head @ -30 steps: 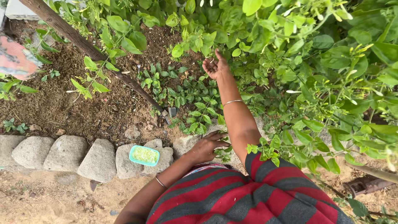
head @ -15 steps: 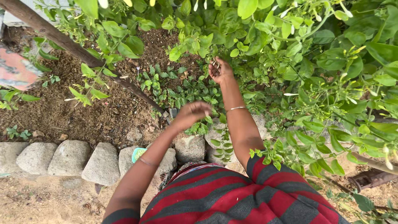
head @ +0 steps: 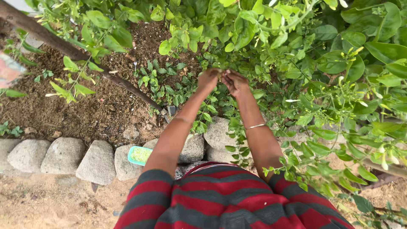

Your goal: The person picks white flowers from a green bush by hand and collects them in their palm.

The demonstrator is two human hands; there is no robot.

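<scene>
Two hands: left hand (head: pixel 208 79) and right hand (head: pixel 234 82) are up together, almost touching, at the green bush (head: pixel 296 51).
Left hand: fingers curled in; what it pinches is too small to see.
Right hand: fingers bent at the leaves; I cannot tell if it holds anything.
Small teal tub (head: pixel 140 155): sits on the grey stones (head: pixel 63 154), well behind both hands, with pale green bits inside.
Dirt (head: pixel 85 114): brown, beside the bush.

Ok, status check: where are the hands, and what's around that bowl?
Left hand and right hand together at the shrub's foliage; held contents unclear. Turquoise bowl on stone border, partly behind the left arm.
</scene>
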